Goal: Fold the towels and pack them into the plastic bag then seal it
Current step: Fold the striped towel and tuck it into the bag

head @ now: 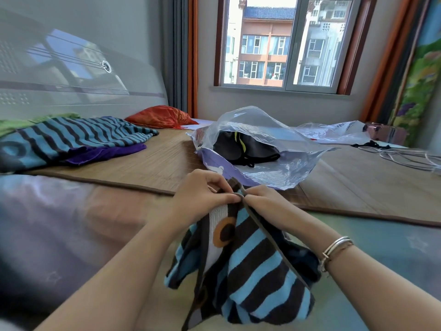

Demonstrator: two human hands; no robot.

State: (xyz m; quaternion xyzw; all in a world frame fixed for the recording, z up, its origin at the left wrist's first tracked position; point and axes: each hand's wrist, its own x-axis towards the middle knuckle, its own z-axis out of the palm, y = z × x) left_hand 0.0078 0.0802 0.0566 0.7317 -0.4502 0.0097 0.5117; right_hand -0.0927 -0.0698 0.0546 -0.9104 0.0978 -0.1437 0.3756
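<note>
Blue-and-brown striped terry towel (pixel 250 263) hangs unfolded, its top edge pinched by left hand (pixel 202 197) and right hand (pixel 265 199), while the clear plastic bag (pixel 257 149) gapes unsealed and more striped towels (pixel 71 139) wait.

The towel (pixel 250 263) at 6 o'clock has blue and dark brown stripes, a white patch and an orange ring. At 9 o'clock lie a blue-and-black striped towel (pixel 78 137) and a purple one (pixel 107 154). At 12 o'clock, a clear bag (pixel 257 149) holds something black.
</note>
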